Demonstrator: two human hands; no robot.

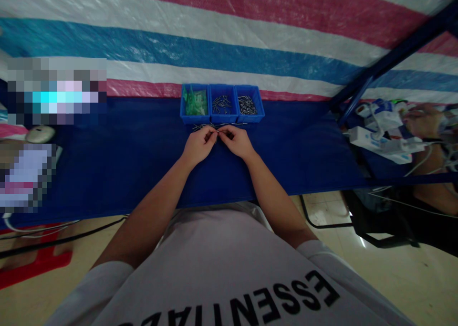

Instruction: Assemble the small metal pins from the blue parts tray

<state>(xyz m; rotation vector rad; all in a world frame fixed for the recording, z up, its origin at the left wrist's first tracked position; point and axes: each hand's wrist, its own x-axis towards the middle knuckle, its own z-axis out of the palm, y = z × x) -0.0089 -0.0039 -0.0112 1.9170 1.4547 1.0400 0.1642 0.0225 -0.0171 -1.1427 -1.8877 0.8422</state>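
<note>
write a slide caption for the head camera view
Left hand and right hand close together over a blue table, before three blue bins of green items and small metallic pieces.

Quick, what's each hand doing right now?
Left hand: pinched closed; anything held is too small to make out.
Right hand: pinched closed too; can't tell what's in it.

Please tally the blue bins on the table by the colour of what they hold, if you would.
Green contents, left bin: 1
Grey metallic-looking contents, middle bin and right bin: 2
Total: 3 blue bins
</note>
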